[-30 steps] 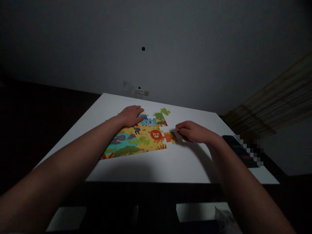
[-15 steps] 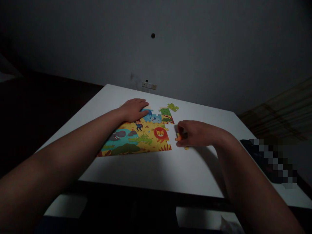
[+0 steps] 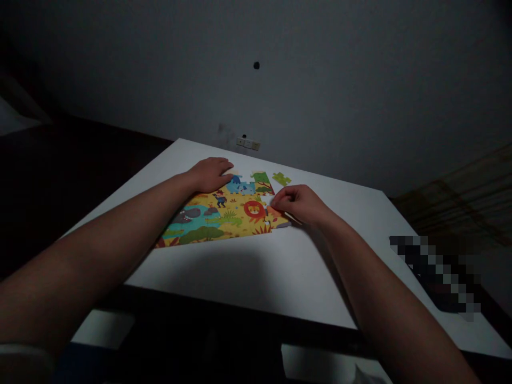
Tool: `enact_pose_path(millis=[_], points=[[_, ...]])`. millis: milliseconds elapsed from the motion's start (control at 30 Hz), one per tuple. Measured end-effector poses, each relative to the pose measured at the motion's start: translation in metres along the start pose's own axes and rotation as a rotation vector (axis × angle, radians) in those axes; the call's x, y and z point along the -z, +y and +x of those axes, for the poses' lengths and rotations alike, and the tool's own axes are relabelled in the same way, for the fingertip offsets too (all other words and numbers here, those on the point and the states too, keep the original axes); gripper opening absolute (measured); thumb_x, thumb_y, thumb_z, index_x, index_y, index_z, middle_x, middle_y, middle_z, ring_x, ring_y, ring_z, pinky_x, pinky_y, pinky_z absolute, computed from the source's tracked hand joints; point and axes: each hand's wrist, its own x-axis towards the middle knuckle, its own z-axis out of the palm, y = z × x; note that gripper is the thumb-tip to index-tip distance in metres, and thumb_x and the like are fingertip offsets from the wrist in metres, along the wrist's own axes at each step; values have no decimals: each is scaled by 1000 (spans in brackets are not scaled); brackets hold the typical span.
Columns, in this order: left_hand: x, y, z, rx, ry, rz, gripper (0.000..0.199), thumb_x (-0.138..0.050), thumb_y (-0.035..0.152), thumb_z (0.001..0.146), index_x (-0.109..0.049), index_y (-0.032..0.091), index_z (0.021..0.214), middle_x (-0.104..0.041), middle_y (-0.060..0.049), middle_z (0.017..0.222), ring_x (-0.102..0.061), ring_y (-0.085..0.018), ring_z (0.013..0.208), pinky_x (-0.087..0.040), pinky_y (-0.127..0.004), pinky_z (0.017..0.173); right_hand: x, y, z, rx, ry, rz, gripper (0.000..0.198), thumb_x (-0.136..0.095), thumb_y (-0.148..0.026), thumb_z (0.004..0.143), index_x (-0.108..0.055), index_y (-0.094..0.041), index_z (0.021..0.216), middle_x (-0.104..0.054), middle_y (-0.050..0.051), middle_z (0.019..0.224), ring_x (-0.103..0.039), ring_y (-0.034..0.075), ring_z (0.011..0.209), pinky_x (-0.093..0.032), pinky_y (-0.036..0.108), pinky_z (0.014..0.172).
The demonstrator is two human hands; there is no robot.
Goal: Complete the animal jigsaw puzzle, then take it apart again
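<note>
A partly assembled jigsaw puzzle (image 3: 224, 218) is laid flat near the middle of the counter (image 3: 224, 274), with its printed side up. A lion on a red patch, a crocodile, a hippo in blue water and a small figure in blue can be made out on it, and its far edge is broken by a notch beside an elephant. At its right edge, just beside the lion, an orange puzzle piece (image 3: 276, 217) is held by the right hand (image 3: 302, 204), whose thumb and fingers are drawn together in a pinch. The piece is partly covered by those fingers, and whether it is locked into the puzzle cannot be told with certainty in the dim light. The left hand (image 3: 210, 175) is spread palm down over the far left part of the puzzle; it is opened out, and nothing is gripped by it. Beyond the right hand, a loose green puzzle piece (image 3: 281, 178) is set apart on the counter, near the puzzle's far right corner. Farther to the right, a dark flat object (image 3: 422, 277), partly masked by pixel blocks, is placed by the counter's edge. Behind, a socket strip (image 3: 248, 144) is mounted on the grey wall (image 3: 160, 80), below a dark round spot (image 3: 256, 65).
</note>
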Motion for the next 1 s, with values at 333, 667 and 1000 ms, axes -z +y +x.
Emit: enact_pose_path(millis=[333, 667, 1000], points=[[0, 1, 1, -2, -2, 16, 74, -39, 62, 115, -63, 23, 174, -65, -13, 179, -60, -39, 163, -44, -53, 139, 2, -2, -9, 187, -98, -319, 23, -81, -45, 97, -86, -23, 101, -85, 8, 96, -72, 24, 84, -50, 36, 74], [1, 5, -1, 24, -8, 14, 73, -41, 60, 115, -62, 24, 175, -62, -13, 182, -57, -39, 166, -42, -53, 140, 5, -9, -17, 300, -120, -564, 33, -88, -44, 101, -87, -22, 126, -87, 14, 129, -79, 31, 109, -58, 42, 97], [-1, 4, -1, 29, -9, 19, 73, -41, 62, 116, -64, 23, 173, -62, -13, 182, -58, -37, 165, -43, -53, 140, 5, -9, -20, 218, -144, -542, 44, -94, -41, 95, -85, -22, 135, -85, 16, 136, -80, 33, 115, -61, 43, 101]])
